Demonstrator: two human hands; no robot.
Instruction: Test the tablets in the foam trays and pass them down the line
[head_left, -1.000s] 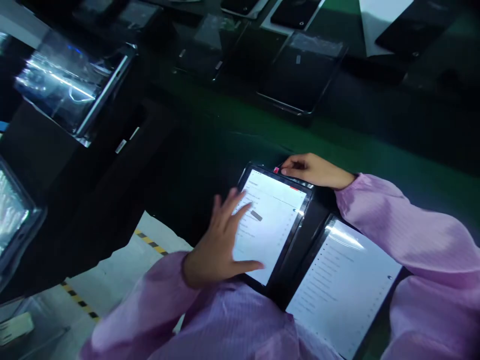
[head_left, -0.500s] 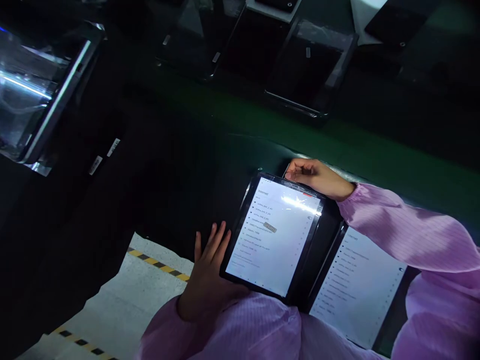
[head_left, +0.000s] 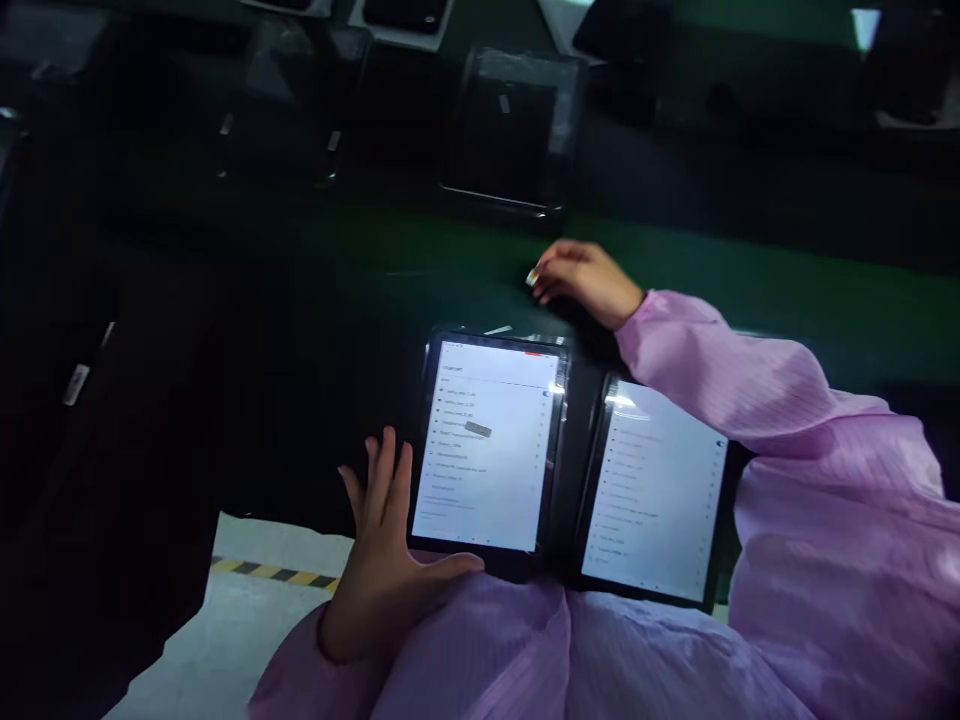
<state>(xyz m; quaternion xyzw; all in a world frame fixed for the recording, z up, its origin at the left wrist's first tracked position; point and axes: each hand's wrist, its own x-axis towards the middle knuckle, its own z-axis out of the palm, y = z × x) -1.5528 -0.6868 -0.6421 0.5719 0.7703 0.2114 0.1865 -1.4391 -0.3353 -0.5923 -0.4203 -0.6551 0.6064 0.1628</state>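
A lit tablet (head_left: 491, 480) with an "Internet" list on its screen lies in front of me, a small grey label (head_left: 478, 430) over the list. My left hand (head_left: 382, 550) is open at its lower left corner, fingers spread along the side, thumb across the bottom edge. Above the tablet's top right corner, my right hand (head_left: 589, 280) pinches a small white and yellowish piece (head_left: 532, 277), too small to name. A thin pale sliver (head_left: 498, 330) shows at the tablet's top edge. A second lit tablet (head_left: 652, 510) lies to the right, under my right forearm.
Several dark tablets in clear wrapping, one of them a wrapped tablet (head_left: 510, 140), lie along the far side of the dark green table (head_left: 337, 250). A small white label (head_left: 76, 384) sits at left. Striped tape (head_left: 274, 573) marks the pale floor at lower left.
My right hand has moved up and away from the tablet's top edge, and a small pale piece now shows in its fingers. My left hand's fingers and thumb have spread wider. The view has turned.
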